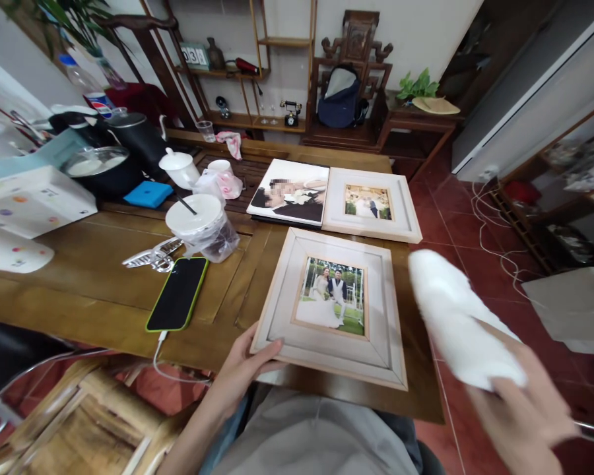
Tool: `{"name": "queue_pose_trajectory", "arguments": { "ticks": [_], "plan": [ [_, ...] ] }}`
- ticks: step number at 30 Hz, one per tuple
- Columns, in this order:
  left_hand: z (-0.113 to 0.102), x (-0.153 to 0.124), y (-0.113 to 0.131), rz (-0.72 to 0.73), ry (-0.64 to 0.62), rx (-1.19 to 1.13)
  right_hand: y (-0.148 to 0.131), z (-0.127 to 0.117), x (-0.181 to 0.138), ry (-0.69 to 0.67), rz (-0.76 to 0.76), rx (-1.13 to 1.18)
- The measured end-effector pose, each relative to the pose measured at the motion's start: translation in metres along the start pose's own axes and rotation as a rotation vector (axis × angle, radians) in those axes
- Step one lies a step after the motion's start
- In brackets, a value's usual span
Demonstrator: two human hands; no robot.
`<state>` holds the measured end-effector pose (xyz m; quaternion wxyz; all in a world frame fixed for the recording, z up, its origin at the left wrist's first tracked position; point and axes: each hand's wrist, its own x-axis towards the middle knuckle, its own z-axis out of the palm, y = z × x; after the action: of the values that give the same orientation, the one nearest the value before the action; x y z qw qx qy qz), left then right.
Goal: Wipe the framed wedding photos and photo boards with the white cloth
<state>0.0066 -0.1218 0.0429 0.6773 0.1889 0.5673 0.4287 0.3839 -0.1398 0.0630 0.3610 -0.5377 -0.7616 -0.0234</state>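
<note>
A pale wooden picture frame [280, 290] lies near the table's front edge, its photo [332, 297] of two people facing up. My left hand [257, 353] grips the lower left corner of that frame, thumb on top and fingers underneath. Off the table's right side, my right hand [525, 396] holds a soft white cloth [455, 316], bunched and smeared by motion. Behind the near frame lie a second pale picture frame [406, 208] with a photo and, touching it on the left, a black-and-white photo panel [290, 191].
To the left are a phone [178, 293] on a charging cable, a silver hair clip [153, 257] and a lidded drink cup [202, 227]. Farther back stand a white teapot [179, 168], a dark pot [103, 173] and a blue box [148, 193]. A bamboo chair [94, 422] sits at front left.
</note>
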Motion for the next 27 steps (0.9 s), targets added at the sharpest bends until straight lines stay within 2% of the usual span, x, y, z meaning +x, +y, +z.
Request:
{"name": "queue_pose_trajectory", "arguments": {
  "ticks": [3, 5, 8, 10, 11, 14, 16, 18, 20, 27],
  "plan": [
    [-0.006, 0.003, 0.010, 0.094, -0.050, 0.301, -0.008, 0.041, 0.017, -0.054, -0.157, 0.029],
    [-0.011, 0.006, 0.018, 0.203, -0.058, 0.548, -0.016, 0.058, 0.025, -0.089, -0.240, 0.031],
    [-0.013, 0.013, 0.022, 0.402, 0.080, 0.793, -0.021, 0.071, 0.031, -0.101, -0.299, 0.013],
    [-0.009, 0.020, 0.022, 0.594, 0.193, 0.826, -0.021, 0.074, 0.034, -0.103, -0.307, 0.006],
    [-0.006, 0.024, 0.022, 0.682, 0.201, 0.846, -0.020, 0.075, 0.035, -0.106, -0.308, 0.002],
    [0.006, 0.038, 0.025, 0.938, 0.005, 1.023, -0.017, 0.075, 0.037, -0.125, -0.311, -0.017],
    [0.012, 0.049, 0.031, 1.058, -0.128, 1.106, -0.016, 0.075, 0.038, -0.144, -0.310, -0.022],
    [0.016, 0.060, 0.038, 1.085, -0.242, 1.161, -0.015, 0.075, 0.037, -0.150, -0.306, -0.022],
    [0.018, 0.070, 0.043, 1.093, -0.286, 1.174, -0.014, 0.076, 0.037, -0.139, -0.303, -0.019],
    [0.021, 0.095, 0.049, 1.086, -0.305, 1.162, -0.013, 0.078, 0.041, -0.104, -0.267, -0.007]
  ]
}}
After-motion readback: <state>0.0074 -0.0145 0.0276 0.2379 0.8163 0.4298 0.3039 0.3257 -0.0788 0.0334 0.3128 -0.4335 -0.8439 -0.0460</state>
